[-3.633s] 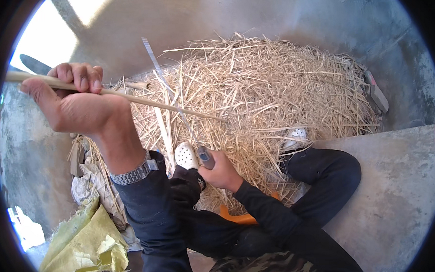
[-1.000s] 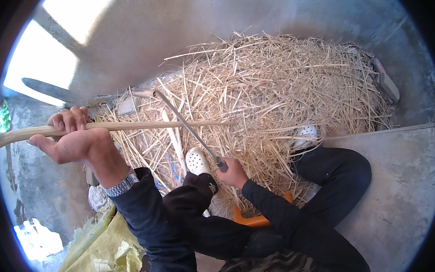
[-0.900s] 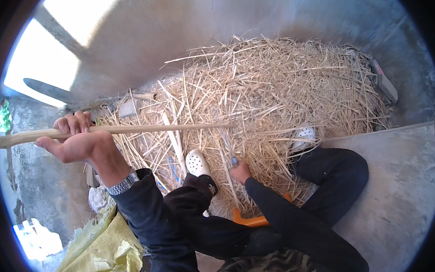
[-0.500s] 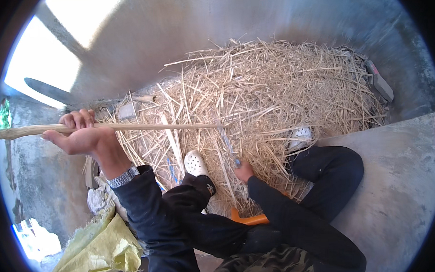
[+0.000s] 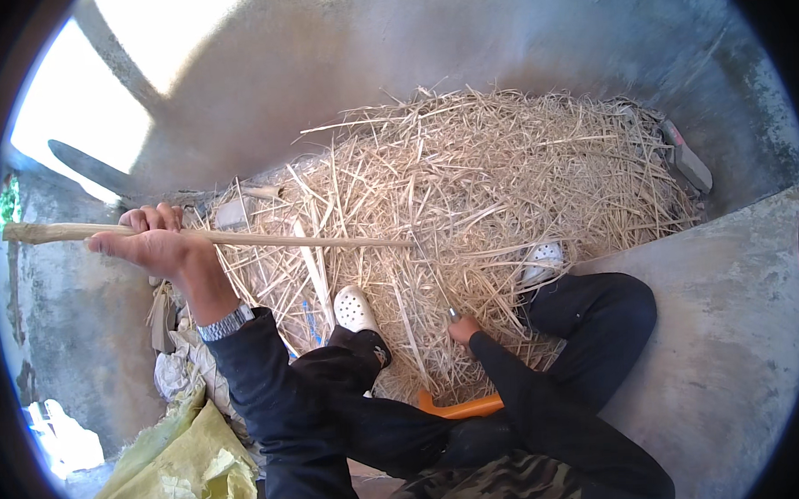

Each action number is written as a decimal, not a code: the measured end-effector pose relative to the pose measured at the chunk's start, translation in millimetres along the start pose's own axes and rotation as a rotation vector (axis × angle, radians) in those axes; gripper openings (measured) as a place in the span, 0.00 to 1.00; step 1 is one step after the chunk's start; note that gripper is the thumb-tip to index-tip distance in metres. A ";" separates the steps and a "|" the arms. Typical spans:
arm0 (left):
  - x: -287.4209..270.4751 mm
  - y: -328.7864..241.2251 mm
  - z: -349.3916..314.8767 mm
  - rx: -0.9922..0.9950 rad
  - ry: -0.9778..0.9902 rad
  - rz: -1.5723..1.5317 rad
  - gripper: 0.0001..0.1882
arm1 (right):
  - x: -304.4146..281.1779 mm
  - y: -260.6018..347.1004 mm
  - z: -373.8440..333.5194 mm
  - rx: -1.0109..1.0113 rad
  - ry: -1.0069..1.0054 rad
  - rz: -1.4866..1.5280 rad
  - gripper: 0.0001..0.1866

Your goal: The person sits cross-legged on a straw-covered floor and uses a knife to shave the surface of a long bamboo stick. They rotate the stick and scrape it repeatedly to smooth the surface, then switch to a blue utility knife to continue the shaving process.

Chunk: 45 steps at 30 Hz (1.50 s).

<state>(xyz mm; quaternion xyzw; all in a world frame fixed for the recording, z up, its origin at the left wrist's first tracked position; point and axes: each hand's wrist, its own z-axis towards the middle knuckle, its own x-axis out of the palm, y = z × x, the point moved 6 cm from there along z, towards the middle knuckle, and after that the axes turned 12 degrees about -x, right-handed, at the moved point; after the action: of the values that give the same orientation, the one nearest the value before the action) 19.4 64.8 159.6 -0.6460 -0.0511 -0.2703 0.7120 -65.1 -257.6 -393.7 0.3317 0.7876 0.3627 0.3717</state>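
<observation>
A long, pale wooden stick (image 5: 302, 240) lies nearly level across the left half of the head view. My left hand (image 5: 164, 246), with a metal watch at its wrist, is closed around it close to the thicker left end. Low in the middle, my right hand (image 5: 463, 329) grips a knife (image 5: 454, 314) by its handle. The thin blade is hard to make out against the straw; it seems to slant up and left toward the stick's thin right end. Whether blade and stick touch, I cannot tell.
Wood shavings and strips (image 5: 520, 166) cover the floor below, between my white clogs (image 5: 355, 310). An orange seat edge (image 5: 462, 408) shows beneath me. A torn yellow sack (image 5: 178, 460) lies at lower left. A concrete wall (image 5: 366, 39) rises behind the pile; a block (image 5: 691, 164) stands at right.
My right hand has moved slightly down and to the right with the knife. The stick has shifted a little rightward, and its thin end now dips lower.
</observation>
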 end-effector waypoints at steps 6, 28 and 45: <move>-1.4 -28.4 -48.2 0.167 0.110 0.099 0.32 | -9.4 71.8 -35.7 0.046 0.113 0.159 0.08; -11.9 -18.0 -24.4 0.160 0.096 0.153 0.32 | -24.7 89.6 -22.8 -0.057 0.134 -0.080 0.17; -52.0 -11.2 3.2 0.013 0.224 -0.111 0.33 | 5.3 131.4 -34.8 -0.291 0.164 0.016 0.13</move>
<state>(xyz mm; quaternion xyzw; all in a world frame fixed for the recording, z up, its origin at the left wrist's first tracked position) -28.8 84.2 148.2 -0.6032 -0.0088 -0.3796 0.7014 -63.3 -196.8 -272.1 0.2499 0.7518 0.5016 0.3474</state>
